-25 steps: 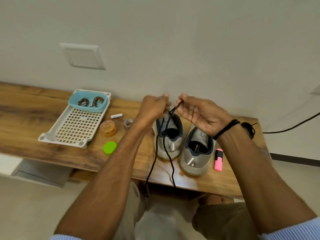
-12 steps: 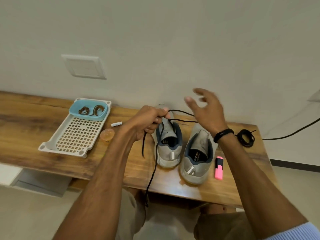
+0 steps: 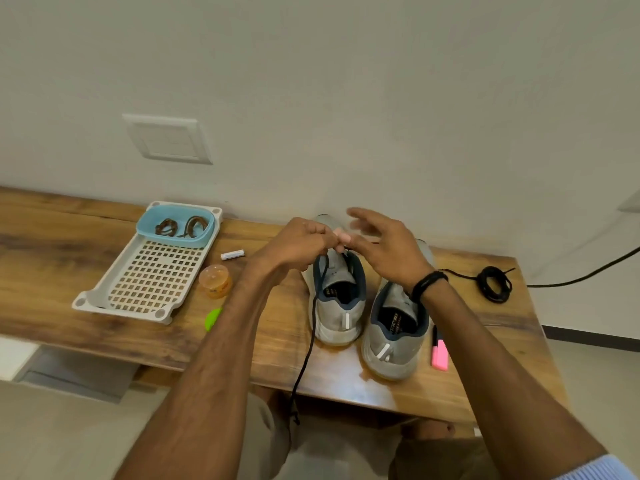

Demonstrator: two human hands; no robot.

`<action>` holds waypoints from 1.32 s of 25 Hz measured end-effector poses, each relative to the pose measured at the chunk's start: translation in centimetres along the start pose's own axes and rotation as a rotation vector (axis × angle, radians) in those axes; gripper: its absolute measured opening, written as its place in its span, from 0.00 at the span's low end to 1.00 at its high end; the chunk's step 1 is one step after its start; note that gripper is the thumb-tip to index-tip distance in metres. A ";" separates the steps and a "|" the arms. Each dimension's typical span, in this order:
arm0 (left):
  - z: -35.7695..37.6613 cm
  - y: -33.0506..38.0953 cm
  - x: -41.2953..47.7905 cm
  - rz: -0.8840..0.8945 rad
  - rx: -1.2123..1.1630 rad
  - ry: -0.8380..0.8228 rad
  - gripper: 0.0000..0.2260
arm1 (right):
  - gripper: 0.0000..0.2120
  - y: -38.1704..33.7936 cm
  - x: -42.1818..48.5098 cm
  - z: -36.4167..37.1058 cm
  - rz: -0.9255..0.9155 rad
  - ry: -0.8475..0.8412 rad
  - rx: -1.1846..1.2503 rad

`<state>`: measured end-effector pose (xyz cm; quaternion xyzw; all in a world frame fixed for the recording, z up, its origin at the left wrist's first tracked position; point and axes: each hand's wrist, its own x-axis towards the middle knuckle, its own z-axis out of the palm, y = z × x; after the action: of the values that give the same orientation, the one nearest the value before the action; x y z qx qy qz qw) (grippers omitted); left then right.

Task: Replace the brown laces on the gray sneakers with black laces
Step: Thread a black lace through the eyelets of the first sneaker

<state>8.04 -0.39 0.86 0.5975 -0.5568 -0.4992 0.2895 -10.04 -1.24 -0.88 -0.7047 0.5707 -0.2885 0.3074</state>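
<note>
Gray sneakers (image 3: pixel 394 341) are stood side by side on the wooden desk (image 3: pixel 69 258), heels toward the person. A black lace (image 3: pixel 311 327) is pinched in the grip of the left hand (image 3: pixel 304 244) above the tongue of the left-hand shoe. From there it is led down past the heel and over the desk's front edge. The right hand (image 3: pixel 391 252) is placed just beside the left, fingers spread, its grip released; the view there is blurred, so contact with the lace cannot be confirmed. A second black lace (image 3: pixel 493 284) is coiled at the desk's right end. Brown laces (image 3: pixel 180 226) are contained in a blue bowl (image 3: pixel 145 224) on a white tray (image 3: pixel 104 292), well apart to the left.
</note>
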 end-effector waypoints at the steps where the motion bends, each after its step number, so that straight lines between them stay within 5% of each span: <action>1: 0.0 0.1 0.2 0.000 -0.018 0.004 0.12 | 0.13 -0.4 0.0 0.4 0.006 -0.010 0.085; 5: -1.2 -1.0 0.8 0.047 0.009 0.188 0.11 | 0.09 -0.1 1.0 -0.2 0.065 0.304 -0.138; 7: -1.1 -1.4 1.0 0.113 0.039 0.205 0.11 | 0.14 -0.4 0.9 0.4 -0.043 0.197 -0.196; 10: -0.6 -1.3 1.6 0.106 0.059 0.177 0.11 | 0.16 -1.5 0.7 2.0 -0.105 0.011 0.060; 14: -0.1 -1.6 2.7 0.074 -0.002 0.294 0.13 | 0.07 -1.2 2.1 2.7 -0.050 0.119 0.177; 16: 0.4 -2.4 3.3 0.024 0.210 0.292 0.14 | 0.07 -0.5 3.4 3.2 0.025 0.197 0.169; 19: 1.2 -3.8 4.4 -0.093 0.460 0.246 0.17 | 0.10 0.8 4.9 4.2 0.111 0.094 -0.022; 21: 1.5 -4.6 5.0 -0.107 0.427 0.235 0.07 | 0.10 1.4 5.2 5.0 0.125 0.016 -0.091; 27: 1.1 -6.7 6.2 -0.164 0.193 0.270 0.10 | 0.07 1.8 5.1 6.3 0.111 -0.022 -0.182; 33: 2.4 -6.7 6.3 -0.094 0.439 0.320 0.09 | 0.07 1.5 4.8 6.1 0.141 -0.013 -0.206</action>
<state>7.62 -4.43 -7.68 0.7424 -0.5705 -0.2786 0.2139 -5.45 -5.55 -5.65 -0.6925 0.6433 -0.2015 0.2567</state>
